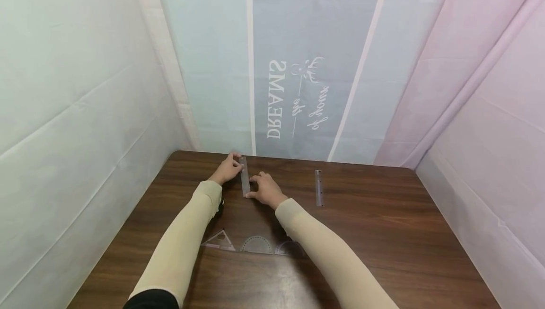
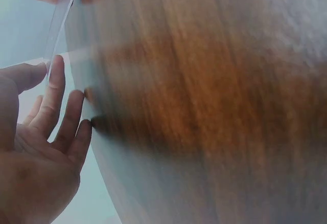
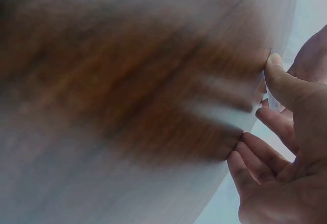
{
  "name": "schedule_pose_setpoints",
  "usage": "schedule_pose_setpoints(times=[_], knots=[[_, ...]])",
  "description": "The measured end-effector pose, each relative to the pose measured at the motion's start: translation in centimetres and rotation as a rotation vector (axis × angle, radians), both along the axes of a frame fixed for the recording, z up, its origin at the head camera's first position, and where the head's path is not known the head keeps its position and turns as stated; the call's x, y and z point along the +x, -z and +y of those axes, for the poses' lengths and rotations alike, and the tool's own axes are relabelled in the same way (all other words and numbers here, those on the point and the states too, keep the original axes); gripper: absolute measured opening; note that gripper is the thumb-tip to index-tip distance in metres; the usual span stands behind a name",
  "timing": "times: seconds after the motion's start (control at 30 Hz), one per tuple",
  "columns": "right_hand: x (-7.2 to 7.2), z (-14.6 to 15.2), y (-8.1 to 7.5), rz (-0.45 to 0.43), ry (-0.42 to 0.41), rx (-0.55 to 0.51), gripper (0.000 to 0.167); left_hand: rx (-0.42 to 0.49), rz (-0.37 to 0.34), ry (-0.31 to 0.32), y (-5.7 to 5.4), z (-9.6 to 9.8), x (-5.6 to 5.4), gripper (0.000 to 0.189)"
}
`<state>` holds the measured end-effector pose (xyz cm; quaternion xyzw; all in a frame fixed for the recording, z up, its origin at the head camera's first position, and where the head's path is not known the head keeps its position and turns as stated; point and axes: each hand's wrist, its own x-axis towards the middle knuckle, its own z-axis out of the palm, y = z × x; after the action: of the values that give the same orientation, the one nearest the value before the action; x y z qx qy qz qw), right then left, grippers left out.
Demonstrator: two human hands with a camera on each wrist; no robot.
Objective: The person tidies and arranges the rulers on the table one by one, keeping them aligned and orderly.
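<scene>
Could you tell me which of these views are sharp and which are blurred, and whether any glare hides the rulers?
Head view: sharp and evenly lit, no glare; the clear ruler between left hand and right hand reads faintly against the dark table. Left wrist view: tabletop smeared by blur, fingers fairly crisp. Right wrist view: likewise blurred wood, thumb clearer.

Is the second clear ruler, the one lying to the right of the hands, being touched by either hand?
No: in the head view that ruler lies alone on the table, apart from the right hand.
</scene>
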<state>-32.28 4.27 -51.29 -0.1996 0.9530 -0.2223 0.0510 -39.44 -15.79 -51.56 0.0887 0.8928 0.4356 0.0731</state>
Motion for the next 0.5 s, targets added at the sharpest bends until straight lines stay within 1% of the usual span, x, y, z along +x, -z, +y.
schedule_pose_setpoints(times=[0.13,0.37,0.5], knots=[[0.0,0.2,0.0,0.002,-0.008,-0.007,0.064,0.02,0.012,-0.018,-0.2,0.0,0.2,0.046],[-0.1,0.5,-0.1,-0.026,-0.031,-0.044,0.069,0.034,0.028,-0.079,-0.1,0.3,0.7,0.046],[0.1,0.8,-0.2,-0.041,-0.051,-0.055,0.069,0.068,0.027,-0.095,-0.2,0.3,1.1,0.046]])
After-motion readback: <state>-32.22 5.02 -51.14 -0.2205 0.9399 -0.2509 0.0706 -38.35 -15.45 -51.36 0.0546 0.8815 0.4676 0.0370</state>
